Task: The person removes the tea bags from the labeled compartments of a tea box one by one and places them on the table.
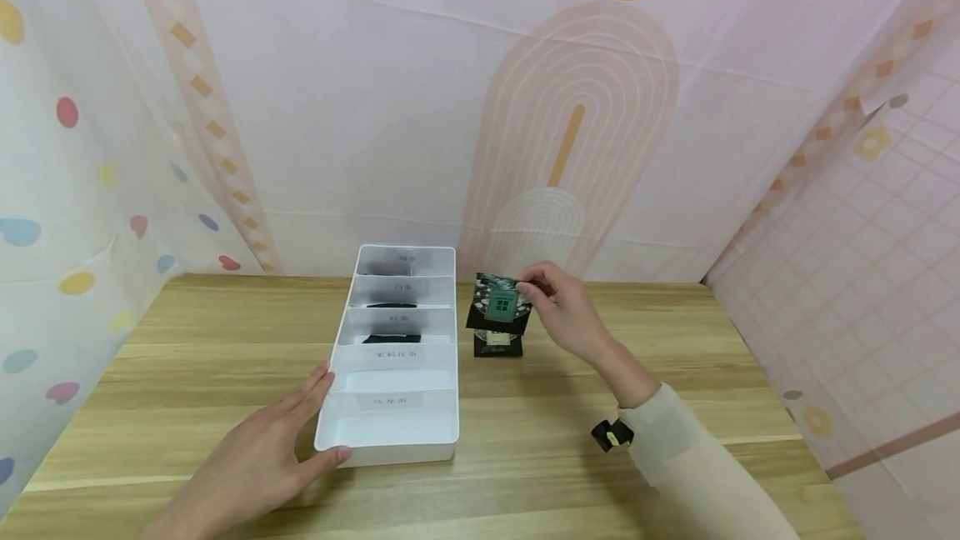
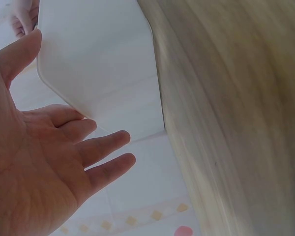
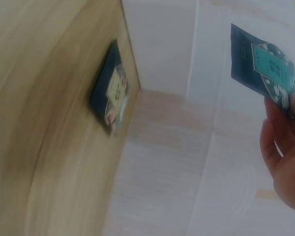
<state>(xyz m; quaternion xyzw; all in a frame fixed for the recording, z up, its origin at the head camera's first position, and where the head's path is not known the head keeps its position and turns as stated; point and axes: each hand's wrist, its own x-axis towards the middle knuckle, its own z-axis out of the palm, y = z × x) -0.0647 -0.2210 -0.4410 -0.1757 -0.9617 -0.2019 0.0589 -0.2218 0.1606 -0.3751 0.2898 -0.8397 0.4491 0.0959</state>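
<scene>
In the head view, my right hand (image 1: pixel 567 315) pinches a black sachet (image 1: pixel 501 305) with a green label by its upper right corner, between thumb and fingers. It is held up just right of a white divided box (image 1: pixel 393 430). Beneath it, partly covered, a second black sachet (image 1: pixel 498 347) with a pale yellow label lies on the table; the right wrist view shows this lying sachet (image 3: pixel 112 93) well below the held one. My left hand (image 1: pixel 262 448) touches the box's near left corner, thumb at the front rim and mostly straight fingers along the left side.
The box has several labelled compartments. Dark sachets (image 1: pixel 392 338) show in the three far ones; the two near ones show bare white floors. A small black piece (image 1: pixel 612 436) with a yellow mark is beside the right sleeve. A patterned cloth (image 1: pixel 375 107) hangs behind the wooden table (image 1: pixel 225 340).
</scene>
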